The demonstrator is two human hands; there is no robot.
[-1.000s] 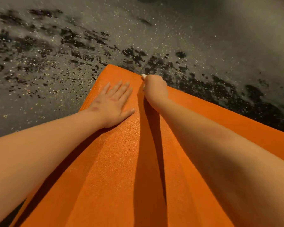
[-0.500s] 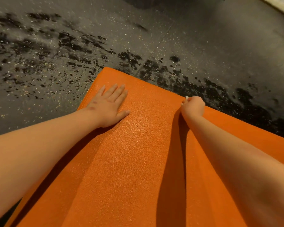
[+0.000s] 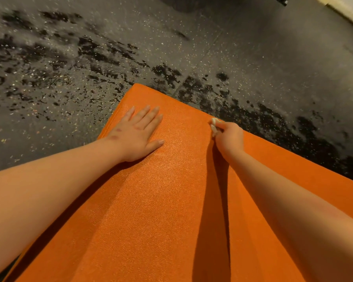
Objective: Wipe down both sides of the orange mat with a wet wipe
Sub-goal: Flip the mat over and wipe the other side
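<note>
The orange mat (image 3: 171,200) lies flat on the dark speckled floor (image 3: 69,58). The left hand (image 3: 136,135) presses on it with straight fingers. The right hand (image 3: 229,137) grips a crumpled wet wipe (image 3: 214,125) at the mat's far edge.

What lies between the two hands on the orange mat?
In the head view, only bare orange mat lies between the flat left hand and the right hand gripping the wet wipe.

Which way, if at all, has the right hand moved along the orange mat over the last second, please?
Yes: the right hand, gripping the wet wipe, slid rightward along the orange mat's far edge, away from its far corner.
</note>
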